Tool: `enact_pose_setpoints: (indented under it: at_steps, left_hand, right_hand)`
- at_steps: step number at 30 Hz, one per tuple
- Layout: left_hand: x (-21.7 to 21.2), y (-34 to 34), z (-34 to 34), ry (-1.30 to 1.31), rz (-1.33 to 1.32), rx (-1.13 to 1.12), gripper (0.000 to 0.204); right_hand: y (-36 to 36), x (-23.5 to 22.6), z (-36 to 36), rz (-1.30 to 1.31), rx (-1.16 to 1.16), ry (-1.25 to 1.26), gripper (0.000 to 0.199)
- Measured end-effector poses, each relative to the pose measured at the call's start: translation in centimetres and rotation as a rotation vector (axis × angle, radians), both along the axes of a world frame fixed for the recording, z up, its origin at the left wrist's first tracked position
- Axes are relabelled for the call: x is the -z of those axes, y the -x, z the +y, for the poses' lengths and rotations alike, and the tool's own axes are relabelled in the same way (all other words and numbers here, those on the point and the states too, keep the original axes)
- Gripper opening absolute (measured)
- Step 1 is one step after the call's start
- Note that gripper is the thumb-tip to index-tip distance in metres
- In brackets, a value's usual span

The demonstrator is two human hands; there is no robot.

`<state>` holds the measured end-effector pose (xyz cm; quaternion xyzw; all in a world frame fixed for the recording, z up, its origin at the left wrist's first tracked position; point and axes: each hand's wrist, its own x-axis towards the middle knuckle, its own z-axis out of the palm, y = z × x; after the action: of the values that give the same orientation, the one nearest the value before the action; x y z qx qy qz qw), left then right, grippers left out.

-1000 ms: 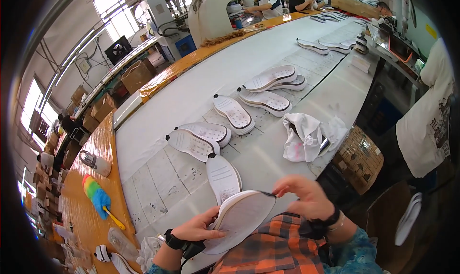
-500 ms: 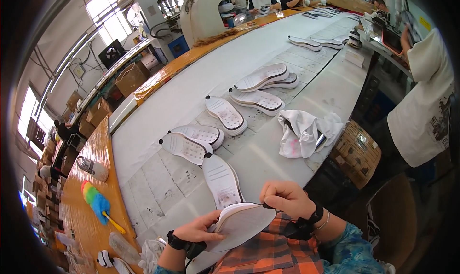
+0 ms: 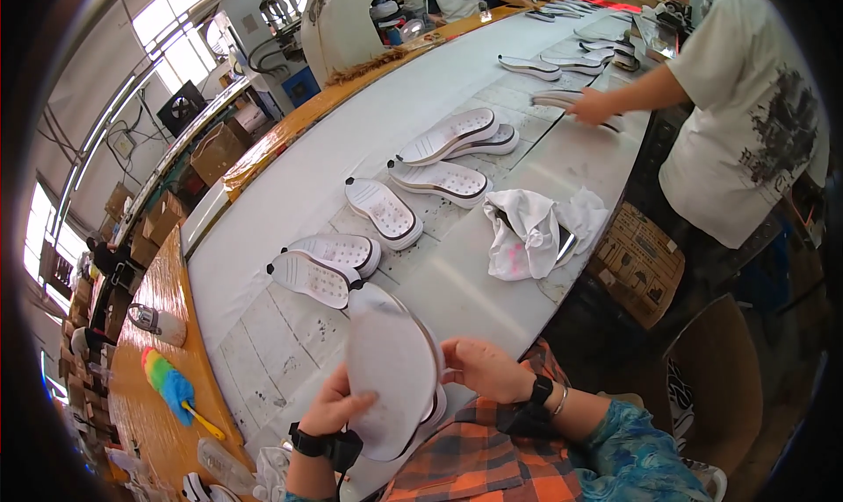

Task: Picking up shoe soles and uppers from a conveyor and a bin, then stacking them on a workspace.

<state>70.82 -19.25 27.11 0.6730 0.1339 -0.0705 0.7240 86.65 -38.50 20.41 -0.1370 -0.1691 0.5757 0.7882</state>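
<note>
My left hand [image 3: 331, 403] grips a white shoe sole [image 3: 392, 375] by its lower left edge, thumb on the smooth face. The sole stands tilted up, with that face toward me. On its right edge, the fingers of my right hand [image 3: 486, 369] are curled, their tips partly hidden behind it. Another sole lies on the table behind the held one and is mostly covered. Beyond it is a pair of overlapping soles [image 3: 307, 277], then a single sole [image 3: 384, 212] with a dotted heel area and a black tip. More soles [image 3: 446, 137] lie farther along.
A crumpled white cloth [image 3: 524, 238] lies on the long white table [image 3: 281, 186], right of the soles. To the left are a rainbow duster [image 3: 169, 386] and a lidded container [image 3: 158, 324]. A co-worker [image 3: 738, 124] stands at the right edge, hand on a sole. Cardboard boxes [image 3: 639, 265] stand below.
The held sole has swung upright, farther from me. My right hand has gone from its tip down to its right edge. The co-worker has reached over the table with a sole.
</note>
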Motion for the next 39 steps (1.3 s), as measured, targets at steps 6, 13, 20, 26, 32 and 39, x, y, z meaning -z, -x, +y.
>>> enact_pose_setpoints:
  at_steps: [6, 13, 20, 26, 32, 39]
  left_hand:
    - [-0.2, -4.2, -3.3, 0.324, -0.440, -0.250, 0.056]
    - [4.3, -3.6, 1.0, 0.166, -0.288, -0.529, 0.046]
    - [11.8, -3.4, 10.7, 0.096, -0.147, -1.082, 0.034]
    - [16.2, -6.9, 17.2, 0.348, 0.008, -1.000, 0.041]
    - [15.0, -5.6, 18.3, 0.828, 0.109, -1.048, 0.015]
    - [5.6, 3.3, 5.3, 0.704, -0.019, -0.419, 0.043]
  right_hand:
    - [0.9, -0.7, -0.4, -0.630, -0.007, 0.353, 0.051]
    - [-1.5, -1.5, -8.4, -0.303, 0.721, 0.335, 0.042]
    - [-6.2, -7.4, -15.8, -0.252, 1.449, -0.226, 0.089]
    - [-4.8, -4.8, -9.5, -0.542, 0.638, 0.172, 0.059]
    - [-0.8, 1.5, -0.3, -0.939, -0.129, 0.368, 0.049]
    - [-0.3, 5.3, 2.9, -1.085, 0.038, 0.510, 0.056]
